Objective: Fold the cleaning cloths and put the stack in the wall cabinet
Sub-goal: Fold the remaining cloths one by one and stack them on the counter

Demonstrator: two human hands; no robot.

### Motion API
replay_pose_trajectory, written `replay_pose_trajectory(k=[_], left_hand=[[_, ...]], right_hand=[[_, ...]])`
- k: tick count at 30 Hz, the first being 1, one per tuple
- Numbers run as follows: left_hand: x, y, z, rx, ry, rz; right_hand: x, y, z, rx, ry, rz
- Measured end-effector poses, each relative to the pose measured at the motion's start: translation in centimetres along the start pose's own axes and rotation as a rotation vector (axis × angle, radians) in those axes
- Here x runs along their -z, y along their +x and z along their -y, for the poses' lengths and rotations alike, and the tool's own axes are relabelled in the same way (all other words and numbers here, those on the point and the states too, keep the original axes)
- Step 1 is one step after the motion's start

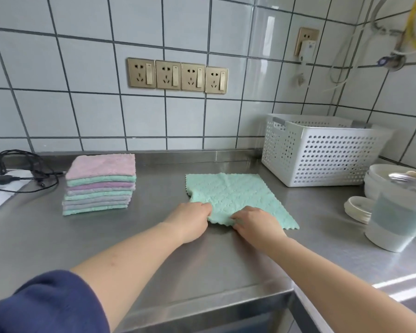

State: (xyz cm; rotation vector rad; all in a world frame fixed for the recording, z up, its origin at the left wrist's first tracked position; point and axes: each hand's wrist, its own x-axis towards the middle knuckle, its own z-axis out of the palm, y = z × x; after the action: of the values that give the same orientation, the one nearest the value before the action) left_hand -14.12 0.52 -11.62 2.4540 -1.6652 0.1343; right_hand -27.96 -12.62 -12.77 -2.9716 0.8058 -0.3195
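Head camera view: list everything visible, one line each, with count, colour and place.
loose cloth: one, mint green, spread on the counter centre.
folded stack: one pile, pink, green, lilac and grey cloths, left on the counter.
basket: one, white, perforated, right rear.
wall sockets: four, gold, on the tiled wall.
cables: black, far left.
container: one, white and translucent, right edge.
counter: steel.
left hand: pinches the loose cloth's near edge.
right hand: pinches the same edge.
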Motion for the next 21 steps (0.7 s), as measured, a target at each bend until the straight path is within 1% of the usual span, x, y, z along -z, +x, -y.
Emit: replay_pose_trajectory(k=[2,5,9,14,17,21], left_hand=[[-0.1,-1.1,0.8,0.05,-0.073,-0.007],[0.3,-3.1,1.8,0.067,-0.123,-0.068],[1.5,-6.2,3.8,0.111,-0.162,-0.129],[2.3,-9.7,5.9,0.162,-0.237,-0.17],[2.7,-11.5,6.5,0.227,-0.384,-0.189],[3.2,-12.8,7.1,0.278,-0.535,-0.214]], right_hand=[[-0.2,-0.6,0.3,0.031,-0.029,-0.041],[0.2,-1.6,0.2,0.061,-0.087,-0.058],[1.4,-3.6,-0.3,-0.003,-0.038,-0.071],[2.9,-6.2,0.0,-0.036,-0.011,-0.035],[3.9,-7.5,0.7,-0.06,0.079,-0.028],[4.8,-8.3,1.2,-0.14,0.307,-0.075]])
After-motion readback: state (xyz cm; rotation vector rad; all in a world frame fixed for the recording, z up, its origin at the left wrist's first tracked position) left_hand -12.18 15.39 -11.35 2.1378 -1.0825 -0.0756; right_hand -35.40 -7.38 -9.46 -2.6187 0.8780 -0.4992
